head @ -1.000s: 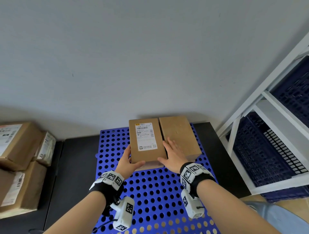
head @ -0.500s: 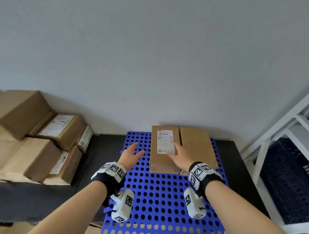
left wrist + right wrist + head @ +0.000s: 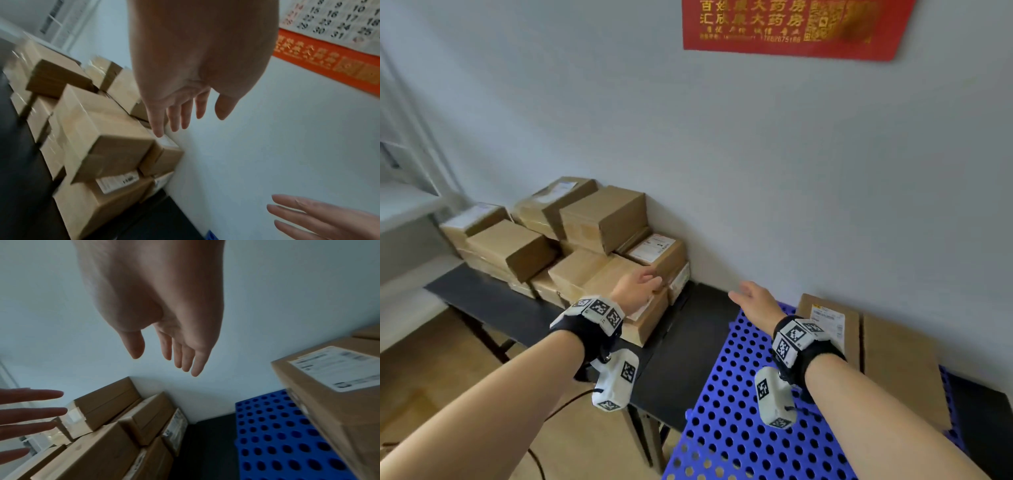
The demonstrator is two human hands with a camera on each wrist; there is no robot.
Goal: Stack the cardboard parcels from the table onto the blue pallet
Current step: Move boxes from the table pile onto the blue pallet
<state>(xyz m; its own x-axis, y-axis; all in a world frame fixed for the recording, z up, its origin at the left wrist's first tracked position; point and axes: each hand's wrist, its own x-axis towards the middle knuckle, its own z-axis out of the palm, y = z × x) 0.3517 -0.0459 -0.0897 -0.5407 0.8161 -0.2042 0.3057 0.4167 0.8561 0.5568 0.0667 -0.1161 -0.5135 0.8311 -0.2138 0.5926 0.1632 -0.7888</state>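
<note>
Two cardboard parcels lie side by side on the blue perforated pallet [image 3: 726, 421] at its far edge: a labelled parcel [image 3: 825, 325] and a plain parcel [image 3: 900, 366] to its right. A heap of several brown parcels [image 3: 571, 246] stands on the black table [image 3: 510, 318] to the left. My left hand [image 3: 640, 286] hovers open over the nearest parcels of the heap [image 3: 107, 139], fingers straight, holding nothing. My right hand [image 3: 751, 299] is open in the air between heap and pallet, empty; the right wrist view shows the labelled parcel [image 3: 333, 395] beside it.
The grey wall [image 3: 756, 188] runs close behind table and pallet, with a red banner [image 3: 794, 27] high up. A pale shelf unit [image 3: 404, 202] stands at the far left. Wooden floor [image 3: 465, 394] shows below the table's front edge.
Both hands have let go of the labelled parcel on the pallet and swung left toward the heap. The head view has turned left with them.
</note>
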